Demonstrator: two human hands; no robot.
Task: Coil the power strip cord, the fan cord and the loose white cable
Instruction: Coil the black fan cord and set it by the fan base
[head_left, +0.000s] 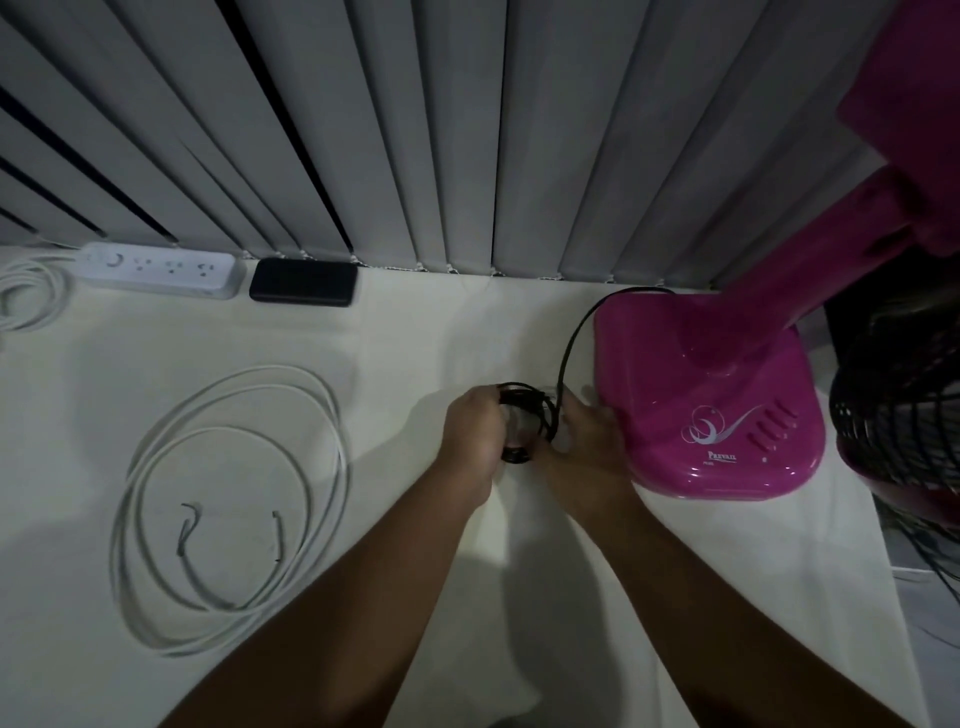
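A black fan cord (571, 343) runs from behind the pink fan base (711, 395) down to a small bundle of black loops (524, 421) between my hands. My left hand (470, 436) grips the bundle's left side. My right hand (592, 441) holds its right side, close against the fan base. The loose white cable (228, 509) lies in wide loops on the white cloth at the left, both bare ends inside the loops. The white power strip (161, 269) sits at the back left, its cord (31, 296) coiled at the left edge.
A black rectangular device (304, 281) lies beside the power strip. Grey vertical blinds (415, 130) hang along the back. The fan's black grille (904, 395) leans over the right edge, where the white cloth (405, 332) ends and thin wires trail below.
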